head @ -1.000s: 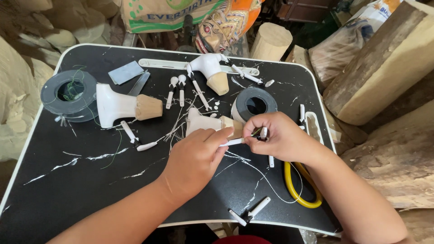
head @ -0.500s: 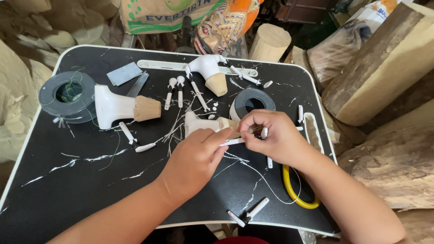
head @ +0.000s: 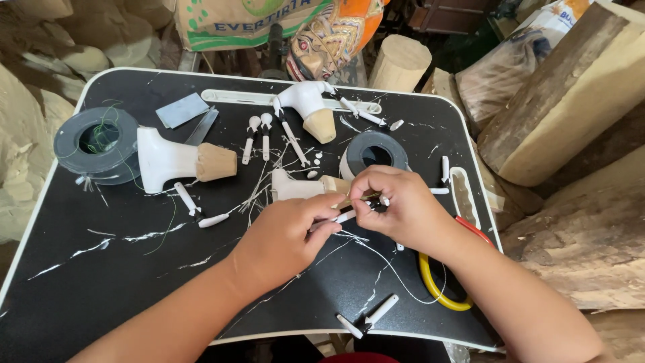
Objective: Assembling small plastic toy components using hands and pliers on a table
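A thin white peg (head: 342, 217) is pinched between the fingertips of both hands just above the middle of a black tray table (head: 121, 269). The left hand (head: 285, 235) is curled, knuckles up, its thumb and forefinger closed on the near end of the peg, with the forearm stretched in from the lower left. The right hand (head: 396, 205) is bent at the wrist and closed around the far end, fingers tucked down over it, the forearm entering from the lower right corner; whether something else is held under these fingers cannot be told.

Just behind the hands a white carved piece with a bare wooden end (head: 302, 186) is seen lying on the table, and a roll of dark tape (head: 373, 153) is set close beyond the right knuckles. Thin pale threads (head: 376, 265) are strewn across the surface under the wrists. A yellow and red loop (head: 443, 282) is partly covered by the right forearm. Two loose white pegs (head: 366, 319) are left near the front rim.

Farther off, a larger white carved piece with a wooden tip (head: 178, 161) is laid beside a second grey tape roll (head: 94, 144) at the left, and another white carving (head: 309, 107) is placed toward the back edge. A painted mask (head: 332, 37) is propped beyond the table.
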